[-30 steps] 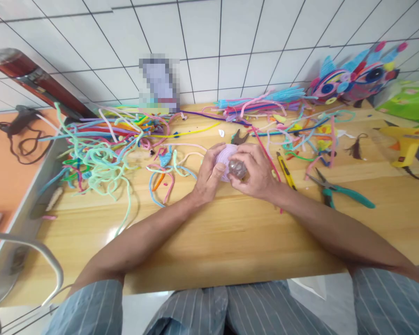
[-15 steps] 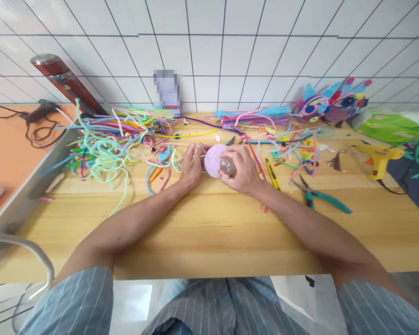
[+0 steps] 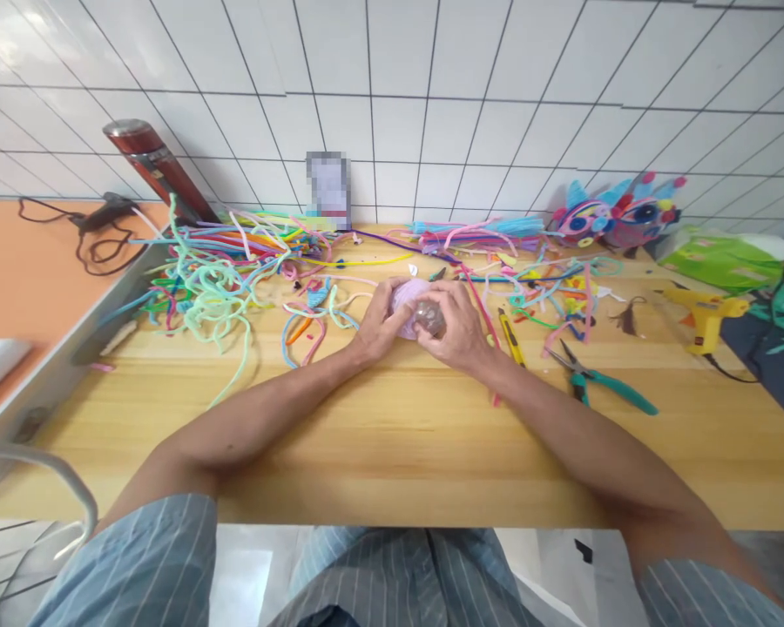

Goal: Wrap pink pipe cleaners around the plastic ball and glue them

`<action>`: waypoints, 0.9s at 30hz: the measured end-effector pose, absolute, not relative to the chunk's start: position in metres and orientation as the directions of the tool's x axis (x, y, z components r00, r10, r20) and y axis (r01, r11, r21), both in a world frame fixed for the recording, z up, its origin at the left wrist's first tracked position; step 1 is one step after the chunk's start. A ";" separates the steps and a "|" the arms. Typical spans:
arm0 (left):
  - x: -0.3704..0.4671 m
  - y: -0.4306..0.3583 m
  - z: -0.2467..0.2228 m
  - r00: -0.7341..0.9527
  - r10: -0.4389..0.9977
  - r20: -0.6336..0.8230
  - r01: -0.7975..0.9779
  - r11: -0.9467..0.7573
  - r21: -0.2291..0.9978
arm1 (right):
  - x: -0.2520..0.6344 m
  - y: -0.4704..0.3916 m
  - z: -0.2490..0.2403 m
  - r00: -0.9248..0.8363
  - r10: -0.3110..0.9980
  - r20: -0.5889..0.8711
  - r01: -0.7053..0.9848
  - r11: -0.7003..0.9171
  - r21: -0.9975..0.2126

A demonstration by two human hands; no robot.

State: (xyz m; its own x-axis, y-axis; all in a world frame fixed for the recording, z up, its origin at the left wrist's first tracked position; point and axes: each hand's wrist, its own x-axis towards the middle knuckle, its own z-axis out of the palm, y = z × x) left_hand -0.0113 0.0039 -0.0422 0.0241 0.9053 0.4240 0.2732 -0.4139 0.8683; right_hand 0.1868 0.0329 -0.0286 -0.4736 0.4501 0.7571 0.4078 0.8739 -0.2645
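A round object wrapped in lilac pipe cleaner (image 3: 408,300) is held between both hands over the wooden table. Its clear, bottle-like end (image 3: 429,319) faces toward me. My left hand (image 3: 380,324) curls round the left side of the wrapped part, thumb across its front. My right hand (image 3: 456,326) grips the right side, fingers over the top and thumb beside the clear end. What lies under the fingers is hidden. A loose pink strand (image 3: 356,280) runs left from near my left hand.
Pipe cleaners (image 3: 209,292) lie piled at the left. On the right are a yellow cutter (image 3: 510,338), green-handled pliers (image 3: 618,389), a yellow glue gun (image 3: 706,320) and decorated figures (image 3: 644,218). A red flask (image 3: 163,174) leans by the tiled wall.
My left hand has moved right and closed over the lilac part, covering more of it. The whole view has shifted slightly, with the wall objects lower in the picture.
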 end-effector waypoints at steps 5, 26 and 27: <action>-0.010 0.005 -0.042 0.026 0.913 0.407 0.220 -0.402 0.889 | 0.188 0.033 -0.029 -0.477 0.438 0.762 0.433 0.872 -0.230; -0.008 -0.001 -0.033 0.093 0.942 0.321 0.081 -0.329 0.941 | 0.186 0.029 -0.024 -0.432 0.469 0.770 0.463 0.848 -0.258; -0.007 0.000 -0.032 0.092 0.948 0.305 0.094 -0.313 0.945 | 0.185 0.029 -0.025 -0.428 0.467 0.774 0.462 0.849 -0.257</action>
